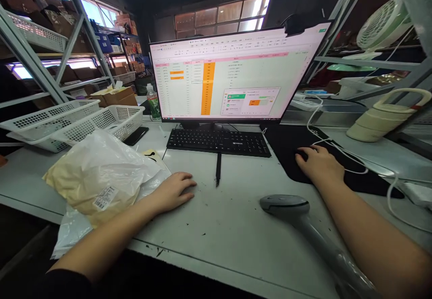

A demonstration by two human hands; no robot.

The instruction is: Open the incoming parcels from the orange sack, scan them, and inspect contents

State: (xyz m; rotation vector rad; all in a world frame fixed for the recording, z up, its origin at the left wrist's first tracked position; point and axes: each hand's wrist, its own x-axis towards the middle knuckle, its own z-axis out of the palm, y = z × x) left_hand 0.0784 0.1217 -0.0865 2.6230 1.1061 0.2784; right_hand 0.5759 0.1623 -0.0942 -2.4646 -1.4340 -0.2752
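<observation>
The left hand (173, 191) lies palm down on the grey table (219, 227), fingers loosely together and slightly curled, holding nothing; its heel touches the edge of a pile of plastic bags (97, 173), the top one filled with something yellowish and bearing a barcode label. The right hand (319, 164) rests on a black mouse pad (286, 139) and cups a dark mouse (301, 156), fingers draped over it so that only its front left corner shows. Between the two hands the table is bare. A black pen (218, 169) lies there, pointing away from the person, its far end just short of the keyboard (218, 141). The keyboard sits against the foot of a wide monitor (232, 74) showing a spreadsheet. A grey barcode scanner (286, 206) lies near the front edge, just beside the right forearm, its head pointing left. A white cable (351, 159) loops across the pad right of the hand and runs towards the right edge. To the left, white mesh baskets (101, 121) hang over the bags, with a dark phone (136, 135) lying beside them and a bottle (153, 103) behind. Rolls of tape (381, 119) are stacked at the far right, well apart from the mouse. The bags overhang the front table edge at the left.
</observation>
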